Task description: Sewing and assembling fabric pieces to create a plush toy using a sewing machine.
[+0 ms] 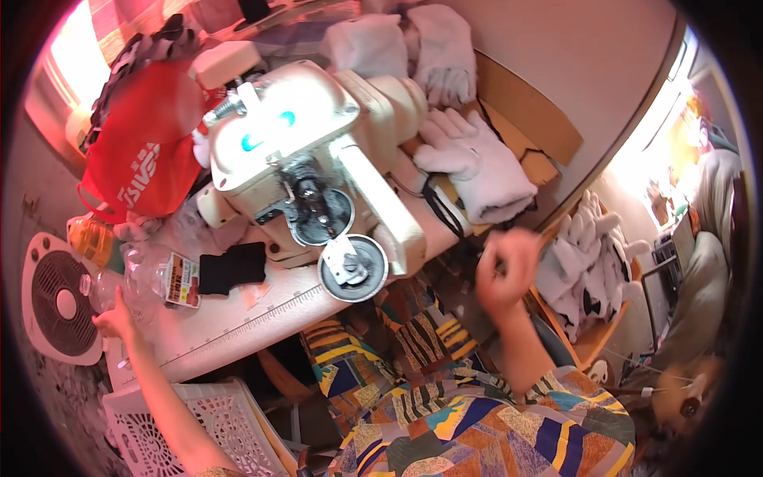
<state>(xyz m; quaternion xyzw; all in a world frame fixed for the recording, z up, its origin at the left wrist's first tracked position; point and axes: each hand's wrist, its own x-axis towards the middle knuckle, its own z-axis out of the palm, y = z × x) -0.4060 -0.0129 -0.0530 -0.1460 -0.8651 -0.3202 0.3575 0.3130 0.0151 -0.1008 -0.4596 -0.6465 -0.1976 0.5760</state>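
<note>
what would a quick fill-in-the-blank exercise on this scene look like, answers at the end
1. The left hand is at a clear plastic ____.
2. The right hand is raised near an open box that holds white ____.
3. The large bag to the left of the sewing machine is mainly ____ in colour.

Missing words: bottle; gloves; red.
</note>
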